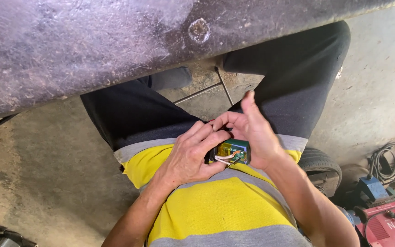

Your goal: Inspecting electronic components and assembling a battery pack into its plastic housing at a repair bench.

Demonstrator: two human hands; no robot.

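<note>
My left hand [190, 153] and my right hand [254, 130] meet in front of my stomach, over a yellow and grey striped shirt. Between them is a small green electronic part [235, 151] with a yellowish circuit board and thin white and orange wires showing at its open side. The left hand's fingers curl over its left end. My right palm cups its right side, with the thumb raised and fingers bent over the top. Most of the part is hidden by the hands.
A worn dark workbench top [92, 41] with a bolt head [199, 30] runs across the upper frame. Below are my dark trousers, a concrete floor [37, 155], a tyre [323, 167], a red machine [389, 224], a blue object [370, 187] and coiled cables [389, 160] at the lower right.
</note>
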